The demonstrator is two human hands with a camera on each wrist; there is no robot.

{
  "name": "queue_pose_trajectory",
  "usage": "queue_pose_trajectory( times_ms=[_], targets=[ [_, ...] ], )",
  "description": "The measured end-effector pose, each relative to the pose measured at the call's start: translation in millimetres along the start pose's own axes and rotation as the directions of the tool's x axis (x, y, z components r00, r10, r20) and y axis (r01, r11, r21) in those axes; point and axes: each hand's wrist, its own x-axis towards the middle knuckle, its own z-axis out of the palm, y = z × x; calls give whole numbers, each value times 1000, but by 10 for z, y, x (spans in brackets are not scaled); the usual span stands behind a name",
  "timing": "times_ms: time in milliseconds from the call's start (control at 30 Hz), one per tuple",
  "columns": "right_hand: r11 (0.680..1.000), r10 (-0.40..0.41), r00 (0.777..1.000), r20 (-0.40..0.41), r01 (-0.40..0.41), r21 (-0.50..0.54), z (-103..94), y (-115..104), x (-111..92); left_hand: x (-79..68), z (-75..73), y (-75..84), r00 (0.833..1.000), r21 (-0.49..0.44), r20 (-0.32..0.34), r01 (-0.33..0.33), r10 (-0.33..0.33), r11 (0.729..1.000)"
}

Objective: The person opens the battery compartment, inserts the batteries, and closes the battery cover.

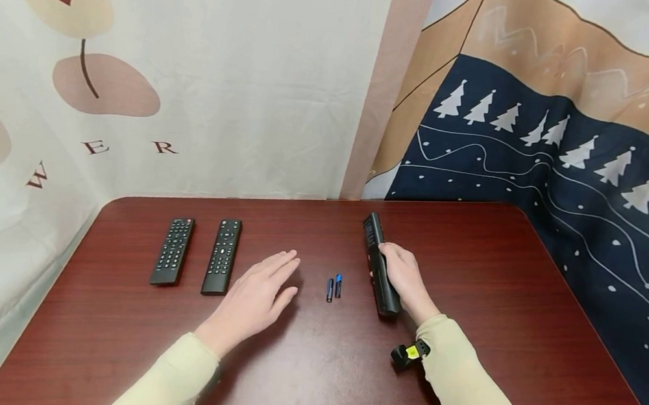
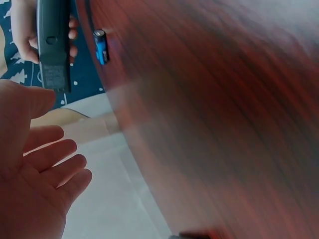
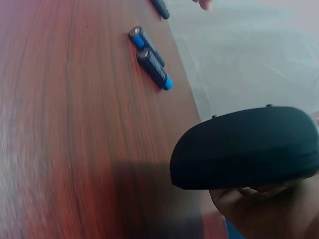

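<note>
My right hand (image 1: 405, 277) grips a black remote control (image 1: 383, 294) around its middle, tilted on its side so its button face turns left. The right wrist view looks onto the rounded end of this remote (image 3: 244, 149), with the fingers partly hidden beneath it. Two small blue-and-black batteries (image 1: 330, 290) lie side by side on the table, left of that remote. My left hand (image 1: 257, 294) hovers over the table with fingers extended and nothing in it. In the left wrist view its fingers are spread slightly, below the held remote (image 2: 54, 45).
Two more black remotes lie button side up at the left: an outer one (image 1: 173, 252) and an inner one (image 1: 222, 258) close to my left hand. The reddish-brown table (image 1: 295, 382) meets a pale curtain (image 1: 264, 92) behind and a dark-blue patterned cloth (image 1: 481, 159) at right.
</note>
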Motion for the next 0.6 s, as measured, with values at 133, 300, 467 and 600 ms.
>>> queue_pose_trajectory(
  times_ms=[133,300,467,600],
  targets=[
    [998,-23,1000,-15,22,-57,-56,19,9,-43,-49,-77,1000,14,-7,16,-16,1000],
    [988,-50,998,-36,44,-149,-126,37,27,-100,-100,-189,999,28,-1,39,-39,999],
    [963,-81,996,-48,66,-261,-187,48,49,-145,-154,-290,997,45,16,74,-75,996],
    [932,-111,992,-61,83,-352,-224,44,67,-177,-192,-356,995,58,19,92,-93,994]
  ],
)
